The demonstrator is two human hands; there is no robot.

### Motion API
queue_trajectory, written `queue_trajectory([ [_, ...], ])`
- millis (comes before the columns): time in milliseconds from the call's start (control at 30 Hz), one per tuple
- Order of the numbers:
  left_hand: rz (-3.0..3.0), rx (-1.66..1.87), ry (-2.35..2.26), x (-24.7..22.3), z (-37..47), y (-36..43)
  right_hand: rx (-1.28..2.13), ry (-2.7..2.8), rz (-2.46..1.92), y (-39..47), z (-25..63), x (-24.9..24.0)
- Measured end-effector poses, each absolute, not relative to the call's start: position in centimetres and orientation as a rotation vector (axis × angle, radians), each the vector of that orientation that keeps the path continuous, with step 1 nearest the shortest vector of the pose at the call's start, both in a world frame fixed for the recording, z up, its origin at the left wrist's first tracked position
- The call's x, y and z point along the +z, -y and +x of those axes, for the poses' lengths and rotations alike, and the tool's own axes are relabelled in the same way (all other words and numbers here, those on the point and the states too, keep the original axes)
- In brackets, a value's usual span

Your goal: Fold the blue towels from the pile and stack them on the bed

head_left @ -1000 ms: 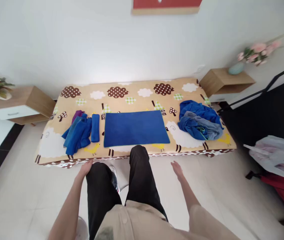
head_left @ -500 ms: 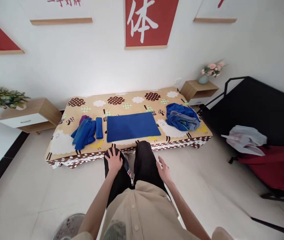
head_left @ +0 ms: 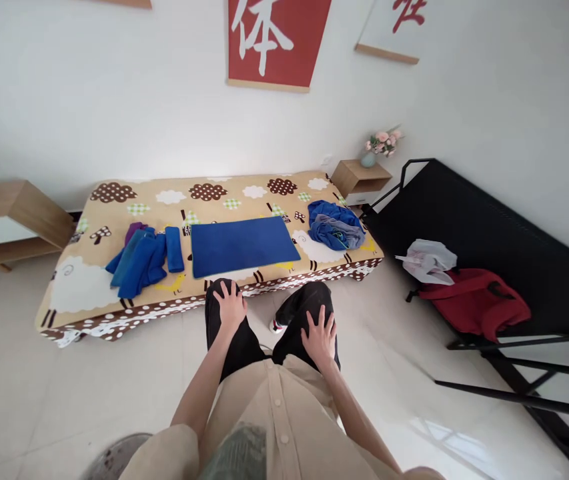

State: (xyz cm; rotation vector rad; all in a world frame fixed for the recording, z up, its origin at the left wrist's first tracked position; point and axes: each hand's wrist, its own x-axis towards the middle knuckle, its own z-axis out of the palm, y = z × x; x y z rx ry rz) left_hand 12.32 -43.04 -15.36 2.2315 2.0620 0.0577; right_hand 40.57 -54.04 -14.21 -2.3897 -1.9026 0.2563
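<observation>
My left hand (head_left: 231,309) rests on my left knee, its fingers spread over the black trousers (head_left: 234,357). On the other thigh lies my right hand (head_left: 320,339), also with fingers apart and nothing in it. Beyond my knees, a blue cloth (head_left: 243,245) is spread flat on the low bed (head_left: 77,287) with its sheep-patterned sheet. Left of that cloth is a narrow folded blue cloth (head_left: 174,249), beside a pile of rolled or folded blue cloths (head_left: 141,262). A crumpled heap of blue and greyish cloths (head_left: 335,225) sits at the bed's right end.
Wooden nightstands (head_left: 24,213) flank the bed; the right one carries a vase of pink flowers (head_left: 383,143). To the right stands a black metal-framed bed (head_left: 474,227) holding a white plastic bag (head_left: 427,260) and a red backpack (head_left: 479,303). A round object (head_left: 114,460) shows at lower left.
My right hand has come down onto my right thigh from beside it. My right leg has shifted outward. The view has turned right, showing more of the black bed.
</observation>
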Motion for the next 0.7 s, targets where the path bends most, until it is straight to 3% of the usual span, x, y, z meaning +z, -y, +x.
queue_trajectory([
  [267,2.162,0.08,-2.078,-15.9,13.6,42.9,0.202,2.226,-2.331,51.7,43.0,-15.1],
  [500,2.172,0.026,-2.102,-15.8,13.3,42.7,0.875,2.483,-1.911,48.2,40.9,-18.8],
  [700,2.176,-0.039,-2.143,-15.4,13.5,43.1,1.155,2.465,-1.716,46.1,37.3,-20.1],
])
